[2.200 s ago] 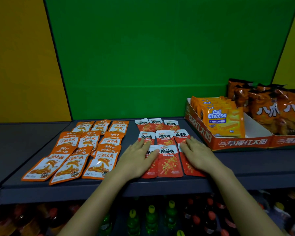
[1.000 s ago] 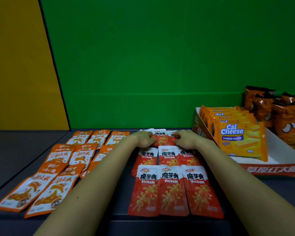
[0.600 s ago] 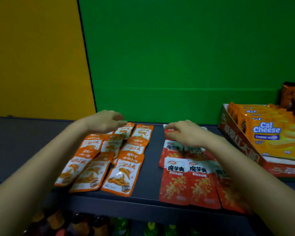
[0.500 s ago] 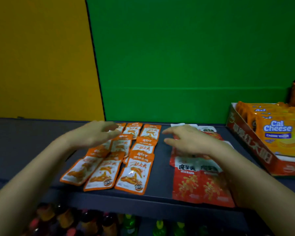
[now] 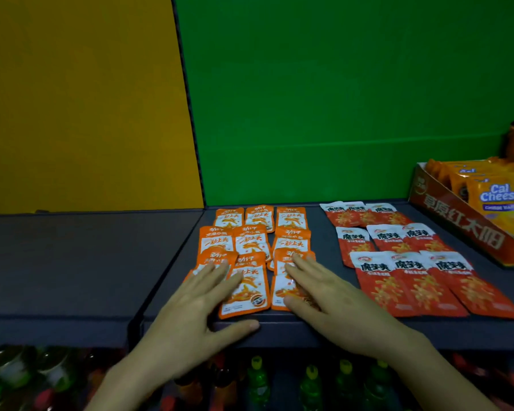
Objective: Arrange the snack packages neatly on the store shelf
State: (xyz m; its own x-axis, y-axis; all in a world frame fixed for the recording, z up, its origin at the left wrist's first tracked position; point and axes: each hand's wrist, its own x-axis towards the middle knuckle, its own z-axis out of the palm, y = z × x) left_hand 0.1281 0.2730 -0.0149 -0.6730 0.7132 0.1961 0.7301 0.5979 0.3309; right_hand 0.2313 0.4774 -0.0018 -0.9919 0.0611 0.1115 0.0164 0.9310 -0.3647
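Pressing orange packets [image 5: 247, 289] at shelf [image 5: 324, 241] front edge, left hand [image 5: 199, 304] and right hand [image 5: 324, 295] flat, gripping nothing. Likely light, slick, floppy; best slid or pinched by seams.

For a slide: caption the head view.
Left hand and right hand press orange packets on the shelf beside red packets.

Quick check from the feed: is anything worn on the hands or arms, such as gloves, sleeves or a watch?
Nothing shows. The left hand and right hand are bare, with no gloves and no ring visible. The left forearm and right forearm are bare down to the bottom edge of the picture: no sleeve, watch or band in view.
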